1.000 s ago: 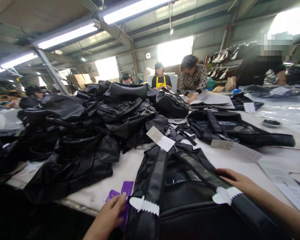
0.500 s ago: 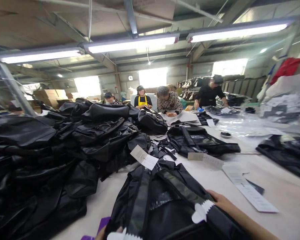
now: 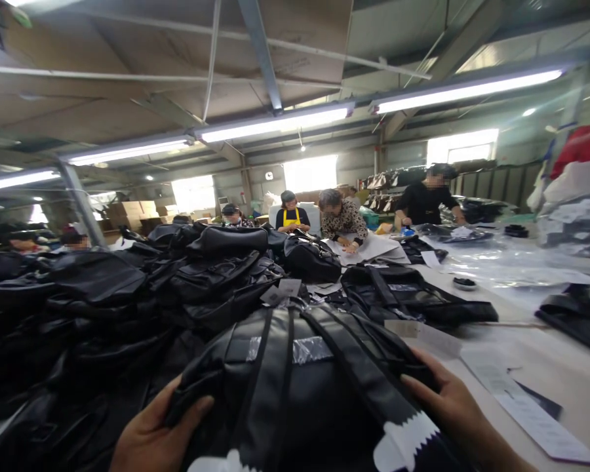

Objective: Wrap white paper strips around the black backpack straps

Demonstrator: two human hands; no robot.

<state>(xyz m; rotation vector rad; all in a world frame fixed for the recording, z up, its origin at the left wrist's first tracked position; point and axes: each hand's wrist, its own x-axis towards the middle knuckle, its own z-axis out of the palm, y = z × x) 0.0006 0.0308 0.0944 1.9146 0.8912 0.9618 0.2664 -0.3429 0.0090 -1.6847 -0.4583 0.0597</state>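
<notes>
Up close, both hands clasp a black leather backpack (image 3: pixel 299 387) raised in front of the camera, its back panel and two shoulder straps turned toward the viewer. The left hand (image 3: pixel 152 432) has a closed grip on the bag's left edge, thumb pressed onto the leather and fingers tucked behind it. The right hand (image 3: pixel 447 410) has its grip folded over the right side, fingers lying across the right strap just above a white zigzag-edged paper tag (image 3: pixel 406 442) wrapped on that strap. A second white tag (image 3: pixel 216 464) shows at the bottom edge on the left strap. A strip of clear film (image 3: pixel 307 349) runs across the upper part of the panel between the straps.

Behind the bag and to its left, a tall pile of black bags (image 3: pixel 128 301) covers the counter (image 3: pixel 545 367). To the right, printed paper sheets (image 3: pixel 531 410) lie flat on the counter near the right hand, and another black bag (image 3: pixel 413 298) lies farther back. At the far end several people (image 3: pixel 341 219) work at the same counter, one in a yellow apron (image 3: pixel 290 217), with clear plastic sheeting (image 3: pixel 511 259) spread on the right side
</notes>
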